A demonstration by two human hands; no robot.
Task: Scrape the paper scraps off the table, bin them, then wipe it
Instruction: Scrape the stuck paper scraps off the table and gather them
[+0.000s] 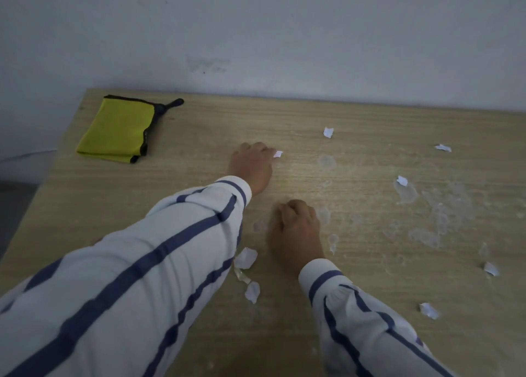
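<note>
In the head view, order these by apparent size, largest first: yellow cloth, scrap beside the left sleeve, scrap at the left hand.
1. Yellow cloth.
2. Sleeve-side scrap; nearness to the camera may enlarge it.
3. Small scrap at the left hand.

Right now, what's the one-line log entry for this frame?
phase: scraping | left hand pinches scrap | right hand curled on table | other scraps scattered | yellow cloth untouched, back corner

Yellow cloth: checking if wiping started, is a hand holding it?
No, the yellow cloth lies folded by itself, with nothing touching it.
</note>
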